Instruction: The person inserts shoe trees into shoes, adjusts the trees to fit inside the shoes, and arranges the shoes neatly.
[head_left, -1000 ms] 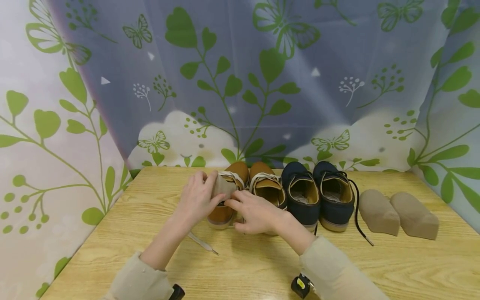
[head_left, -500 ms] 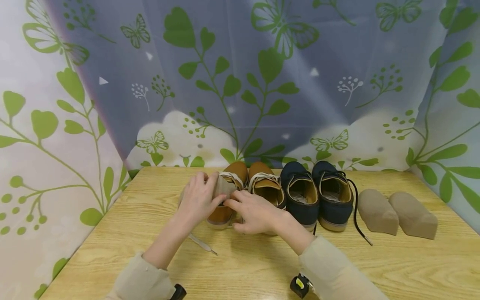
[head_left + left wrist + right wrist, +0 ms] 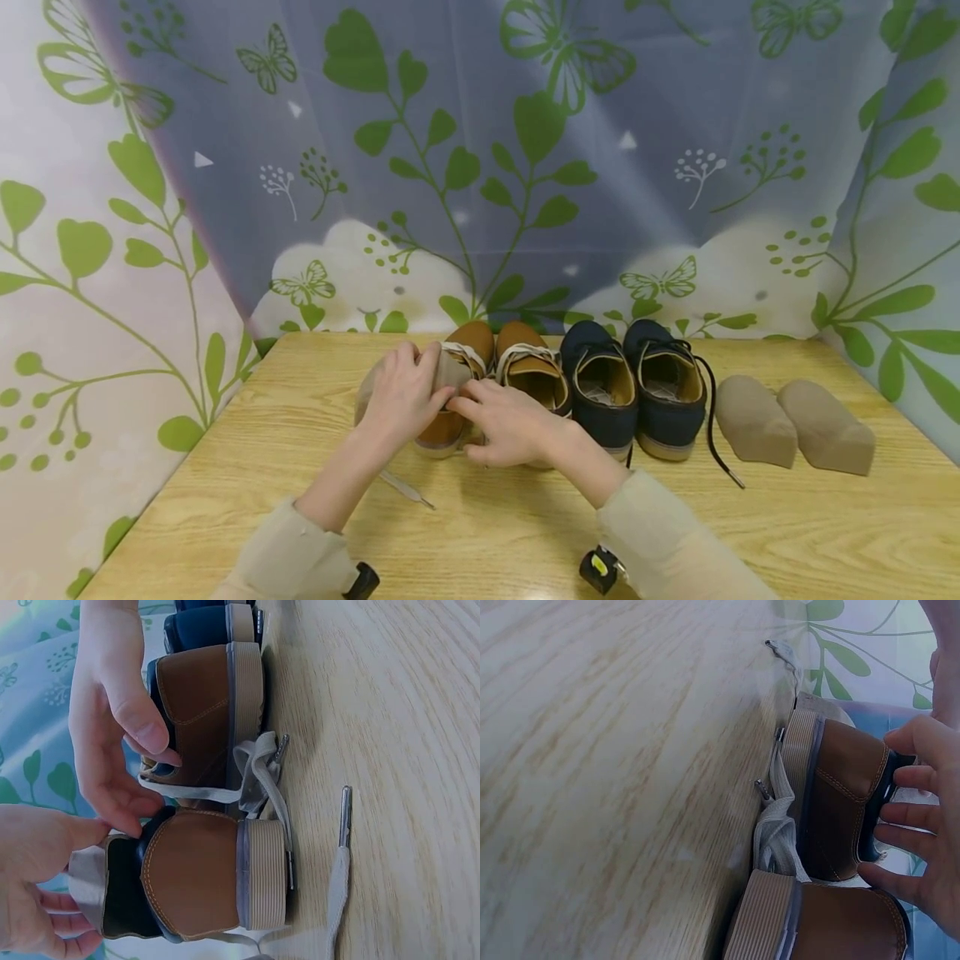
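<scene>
The left hand [image 3: 400,392] pinches a tan piece [image 3: 88,883], maybe fitting it in the brown shoe [image 3: 196,874] beside it. The loosely open right hand [image 3: 513,423] touches that shoe; next needs care.

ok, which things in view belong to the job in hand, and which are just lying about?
In the job:
left hand, pinching the grey flap
right hand, fingers at the shoe opening
left brown shoe

Lying about, it seems:
right brown shoe
navy shoes
two beige blocks
loose pale lace end, its shoe unclear
</scene>
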A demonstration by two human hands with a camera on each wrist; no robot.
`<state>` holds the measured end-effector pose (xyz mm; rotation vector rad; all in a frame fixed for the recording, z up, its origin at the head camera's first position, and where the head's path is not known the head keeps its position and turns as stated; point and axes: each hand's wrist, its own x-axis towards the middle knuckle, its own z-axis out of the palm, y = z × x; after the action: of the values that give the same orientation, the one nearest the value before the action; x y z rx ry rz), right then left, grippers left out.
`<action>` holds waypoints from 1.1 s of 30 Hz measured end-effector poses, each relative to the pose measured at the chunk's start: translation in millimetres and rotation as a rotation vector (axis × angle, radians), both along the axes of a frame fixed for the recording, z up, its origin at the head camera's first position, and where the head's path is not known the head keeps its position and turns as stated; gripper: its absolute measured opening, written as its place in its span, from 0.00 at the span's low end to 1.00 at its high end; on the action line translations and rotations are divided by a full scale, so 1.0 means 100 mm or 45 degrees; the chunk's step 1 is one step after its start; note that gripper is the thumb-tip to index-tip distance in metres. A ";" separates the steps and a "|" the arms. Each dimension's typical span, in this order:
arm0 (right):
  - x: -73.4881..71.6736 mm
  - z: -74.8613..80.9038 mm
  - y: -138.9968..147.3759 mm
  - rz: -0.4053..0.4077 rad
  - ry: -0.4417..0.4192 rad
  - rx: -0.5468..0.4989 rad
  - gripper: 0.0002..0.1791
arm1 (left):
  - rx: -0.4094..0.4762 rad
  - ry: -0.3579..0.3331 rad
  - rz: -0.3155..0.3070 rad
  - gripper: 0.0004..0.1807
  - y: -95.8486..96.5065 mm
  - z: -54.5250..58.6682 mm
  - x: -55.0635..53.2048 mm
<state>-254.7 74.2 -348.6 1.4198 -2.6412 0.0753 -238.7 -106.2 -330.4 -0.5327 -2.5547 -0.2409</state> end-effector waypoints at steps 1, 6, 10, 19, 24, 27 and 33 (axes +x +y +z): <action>0.00 0.00 0.00 0.002 0.003 -0.001 0.30 | 0.002 -0.010 0.010 0.31 0.01 0.00 0.00; 0.01 0.00 -0.01 0.004 0.019 -0.001 0.31 | 0.004 -0.058 0.055 0.30 0.04 0.01 0.01; 0.02 0.00 -0.01 0.001 0.025 0.006 0.31 | 0.002 -0.082 0.078 0.30 0.06 0.02 0.02; 0.02 0.01 -0.01 0.000 0.027 0.007 0.32 | -0.001 -0.088 0.102 0.29 0.10 0.00 0.01; 0.02 0.01 -0.01 -0.001 0.027 0.009 0.32 | -0.016 -0.081 0.107 0.29 0.10 -0.01 0.00; 0.01 0.00 -0.02 -0.003 0.025 0.014 0.32 | -0.014 -0.089 0.111 0.29 0.10 -0.01 -0.01; 0.01 0.00 -0.02 0.001 0.025 0.010 0.32 | -0.003 -0.120 0.113 0.28 0.11 0.00 -0.02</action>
<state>-253.8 72.2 -348.2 1.4165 -2.6281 0.0510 -240.3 -94.9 -330.6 -0.4162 -2.6625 -0.2364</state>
